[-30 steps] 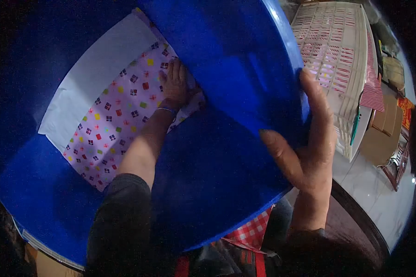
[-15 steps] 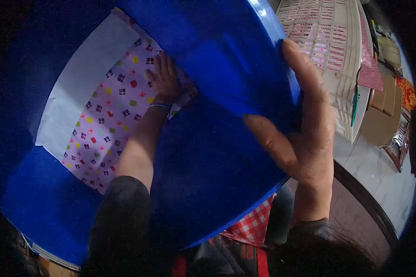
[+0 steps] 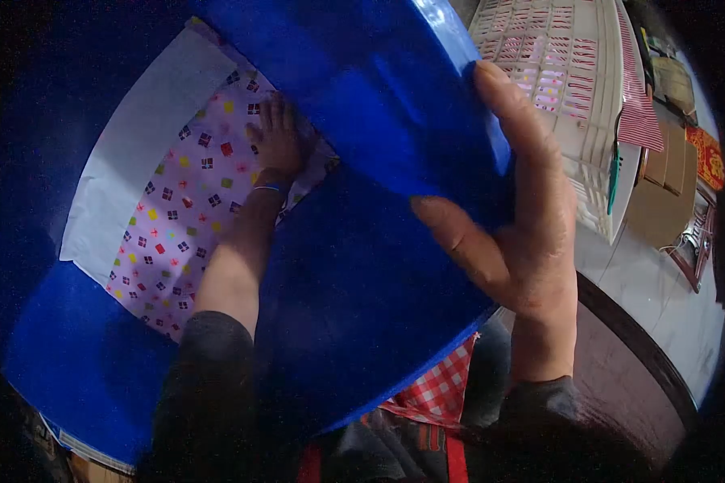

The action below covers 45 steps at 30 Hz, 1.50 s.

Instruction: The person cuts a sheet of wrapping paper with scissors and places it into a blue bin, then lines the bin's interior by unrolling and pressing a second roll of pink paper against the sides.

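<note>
A pale lilac cloth [image 3: 189, 193] printed with small gift boxes and coloured shapes lies on a blue surface [image 3: 362, 266]. A plain whitish band [image 3: 141, 137] runs along its far left side. My left hand [image 3: 279, 145] rests flat near the cloth's right corner, fingers spread, with a thin band round the wrist. At the blue surface's right edge is my right hand [image 3: 532, 229], thumb and forefinger wide apart and nothing visible between them. Its forefinger tip meets or overlaps the rim; the other fingers are mostly hidden.
Beyond the right edge stands a white slatted plastic basket [image 3: 532, 48] with pink-patterned material behind its slats. Red-striped cloth [image 3: 639, 113] hangs at its side. Cardboard [image 3: 660, 205] and a framed sign [image 3: 693, 245] are on the tiled floor. A red checked cloth [image 3: 439, 382] shows at my front.
The view has shifted slightly, so the basket and my right hand sit a little further left. My left hand stays on the cloth, which keeps its place.
</note>
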Tool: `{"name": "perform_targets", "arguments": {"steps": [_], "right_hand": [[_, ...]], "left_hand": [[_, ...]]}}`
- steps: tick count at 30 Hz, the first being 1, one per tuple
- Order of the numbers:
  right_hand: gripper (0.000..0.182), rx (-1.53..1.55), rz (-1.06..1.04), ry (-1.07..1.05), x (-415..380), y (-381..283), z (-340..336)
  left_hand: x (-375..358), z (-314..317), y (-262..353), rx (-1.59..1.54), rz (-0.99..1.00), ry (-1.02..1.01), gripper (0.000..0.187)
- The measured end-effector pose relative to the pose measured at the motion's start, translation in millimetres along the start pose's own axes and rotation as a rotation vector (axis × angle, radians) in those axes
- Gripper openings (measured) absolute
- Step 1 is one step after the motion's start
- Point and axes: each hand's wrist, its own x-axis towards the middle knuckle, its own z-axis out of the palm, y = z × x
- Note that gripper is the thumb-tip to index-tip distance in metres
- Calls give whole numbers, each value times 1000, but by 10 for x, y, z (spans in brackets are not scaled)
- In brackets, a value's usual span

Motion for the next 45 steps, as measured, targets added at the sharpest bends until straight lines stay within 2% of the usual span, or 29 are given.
{"name": "perform_targets", "arguments": {"steps": [2, 4, 5, 7, 11, 14, 16, 19, 26, 29, 31, 34, 38, 40, 45], "right_hand": [[83, -10, -2, 3, 8, 9, 3], [83, -4, -13, 4, 15, 18, 3], [83, -1, -15, 1, 12, 18, 3], [83, -3, -8, 5, 3, 11, 8], [83, -1, -11, 11, 4, 7, 16], [82, 24, 2, 18, -5, 5, 21], [83, 15, 10, 11, -7, -8, 12], [83, 6, 1, 0, 11, 7, 15], [84, 4, 3, 3, 2, 9, 23], [84, 1, -1, -4, 7, 13, 14], [84, 12, -19, -4, 9, 32, 14], [83, 31, -24, 5, -4, 30, 30], [82, 4, -12, -3, 11, 5, 2], [81, 9, -17, -10, 12, 12, -4], [81, 15, -21, -3, 3, 15, 11]], "left_hand": [[-19, -29, -5, 20, -13, 44, 70], [-75, 134, -30, -110, 81, 132, 57], [-91, 236, -40, -113, 82, 133, 57], [-112, 332, -23, 202, 238, 158, 47], [-208, 199, 59, -1, 189, 73, 46], [-233, 161, 97, -62, 153, 35, 52], [-244, 147, 93, -45, 140, -83, 63], [-248, 118, 108, -73, 166, -63, 74], [-245, 168, 127, 32, 152, -79, 72], [-247, 290, 40, 102, 221, 50, 72], [-261, 169, 47, -93, 216, -37, 74], [-244, 113, 109, -11, 167, -100, 78], [-254, -17, 133, -45, 213, -80, 81], [-241, -57, 152, -66, 175, -153, 85], [-246, 14, 129, -2, 185, -174, 89]]}}
